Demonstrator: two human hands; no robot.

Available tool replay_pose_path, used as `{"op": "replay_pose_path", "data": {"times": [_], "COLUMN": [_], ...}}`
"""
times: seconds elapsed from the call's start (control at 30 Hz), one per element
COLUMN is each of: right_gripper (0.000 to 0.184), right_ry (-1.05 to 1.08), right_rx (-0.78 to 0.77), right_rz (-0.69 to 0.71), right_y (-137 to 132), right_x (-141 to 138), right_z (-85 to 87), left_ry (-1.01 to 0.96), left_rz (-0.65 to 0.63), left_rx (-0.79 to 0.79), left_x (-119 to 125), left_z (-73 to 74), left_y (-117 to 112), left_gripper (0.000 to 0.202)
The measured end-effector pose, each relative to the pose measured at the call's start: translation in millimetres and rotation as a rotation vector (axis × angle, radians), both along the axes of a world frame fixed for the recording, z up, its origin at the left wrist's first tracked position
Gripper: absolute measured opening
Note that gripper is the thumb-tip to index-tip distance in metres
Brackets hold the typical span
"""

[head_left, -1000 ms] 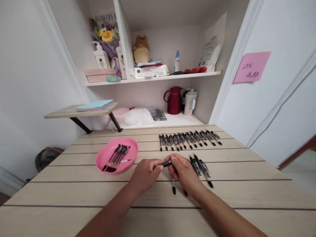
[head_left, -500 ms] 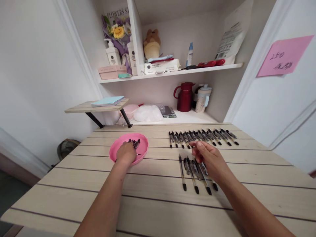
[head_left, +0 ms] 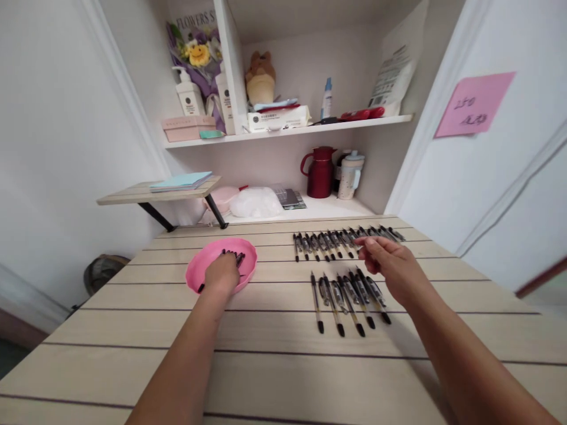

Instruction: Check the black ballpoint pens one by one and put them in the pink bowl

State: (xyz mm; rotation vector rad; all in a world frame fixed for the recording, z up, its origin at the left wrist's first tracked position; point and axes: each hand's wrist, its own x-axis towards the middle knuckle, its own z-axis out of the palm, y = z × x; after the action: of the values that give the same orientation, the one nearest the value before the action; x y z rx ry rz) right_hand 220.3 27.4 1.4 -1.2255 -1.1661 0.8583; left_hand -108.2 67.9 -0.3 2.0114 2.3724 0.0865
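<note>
Hands apart: left hand (head_left: 222, 273) at 8 o'clock, over slim black pens (head_left: 240, 258) inside round pink scalloped bowl (head_left: 199, 263); right hand (head_left: 386, 260) at 4 o'clock, curled; can't tell either grip.

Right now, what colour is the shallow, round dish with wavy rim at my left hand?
The round dish is plain pink, best seen in the head view.

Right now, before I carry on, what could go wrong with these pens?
The left hand is down inside the pink bowl, its wrist crossing the near rim; leaning there might tip or slide the bowl.
The right hand looks close to both the back row of pens and the front row of pens, so lowering it could knock some askew.
The front pens lie close together, so a bump could spread to neighbours.
</note>
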Motion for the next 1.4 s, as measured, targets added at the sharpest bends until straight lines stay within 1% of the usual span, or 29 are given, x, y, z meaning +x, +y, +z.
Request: {"op": "replay_pose_path", "data": {"times": [0.1,0.17,0.23,0.3,0.37,0.43,0.47,0.5,0.57,0.67,0.77,0.83,0.9,0.97,1.0,1.1,1.17,1.23,1.3,1.37,1.4], "right_gripper": [0.027,0.025,0.024,0.023,0.023,0.025,0.026,0.028,0.029,0.027,0.020,0.018,0.019,0.021,0.021,0.021,0.019,0.019,0.018,0.018,0.018], "right_ry": [-0.304,-0.552,-0.772,-0.931,-1.036,-1.104,-1.125,-1.139,-1.156,-1.166,-1.172,-1.169,-1.142,-1.097,-1.071,-0.959,-0.862,-0.796,-0.769,-0.750,-0.749], "right_rx": [-0.110,-0.210,-0.301,-0.365,-0.400,-0.418,-0.424,-0.429,-0.431,-0.424,-0.408,-0.388,-0.370,-0.354,-0.344,-0.270,-0.193,-0.132,-0.102,-0.099,-0.107], "right_rz": [-0.049,-0.065,-0.058,-0.048,-0.038,-0.030,-0.033,-0.044,-0.086,-0.147,-0.167,-0.169,-0.177,-0.189,-0.197,-0.176,-0.104,-0.026,0.033,0.095,0.101], "right_y": [-6,-10,-15,-19,-24,-29,-31,-35,-42,-53,-61,-64,-65,-66,-68,-78,-88,-98,-105,-107,-105], "right_x": [27,43,54,58,57,52,49,46,39,29,21,19,19,19,18,6,-10,-27,-38,-37,-32], "right_z": [3.8,0.3,-7.3,-16.2,-23.6,-28.7,-30.6,-32.4,-36.3,-43.5,-49.0,-49.6,-47.8,-44.7,-43.2,-41.4,-42.8,-44.8,-45.1,-43.2,-41.8], "left_ry": [0.009,0.015,0.022,0.021,-0.021,-0.112,-0.162,-0.203,-0.252,-0.291,-0.361,-0.456,-0.611,-0.815,-0.923,-1.221,-1.386,-1.524,-1.620,-1.671,-1.685], "left_rz": [-0.011,-0.012,-0.007,-0.032,-0.130,-0.292,-0.374,-0.442,-0.534,-0.596,-0.630,-0.657,-0.677,-0.671,-0.652,-0.537,-0.451,-0.375,-0.296,-0.228,-0.207], "left_rx": [0.002,0.011,0.031,0.115,0.244,0.347,0.365,0.368,0.343,0.265,0.209,0.193,0.149,0.039,-0.047,-0.351,-0.494,-0.547,-0.540,-0.512,-0.506], "left_x": [2,4,8,16,28,43,51,59,74,90,99,102,107,114,119,136,148,157,161,161,159], "left_z": [0.5,3.4,8.0,12.7,15.5,14.9,13.5,11.5,6.9,2.1,0.8,-0.3,-2.6,-5.9,-7.7,-12.4,-15.4,-19.0,-23.3,-27.7,-29.7], "left_y": [1,0,-3,-8,-15,-23,-27,-31,-39,-47,-53,-56,-60,-64,-67,-78,-86,-92,-95,-95,-95], "left_gripper": [0.020,0.019,0.021,0.025,0.026,0.024,0.022,0.021,0.020,0.019,0.018,0.017,0.017,0.016,0.017,0.024,0.033,0.038,0.036,0.033,0.032]}}
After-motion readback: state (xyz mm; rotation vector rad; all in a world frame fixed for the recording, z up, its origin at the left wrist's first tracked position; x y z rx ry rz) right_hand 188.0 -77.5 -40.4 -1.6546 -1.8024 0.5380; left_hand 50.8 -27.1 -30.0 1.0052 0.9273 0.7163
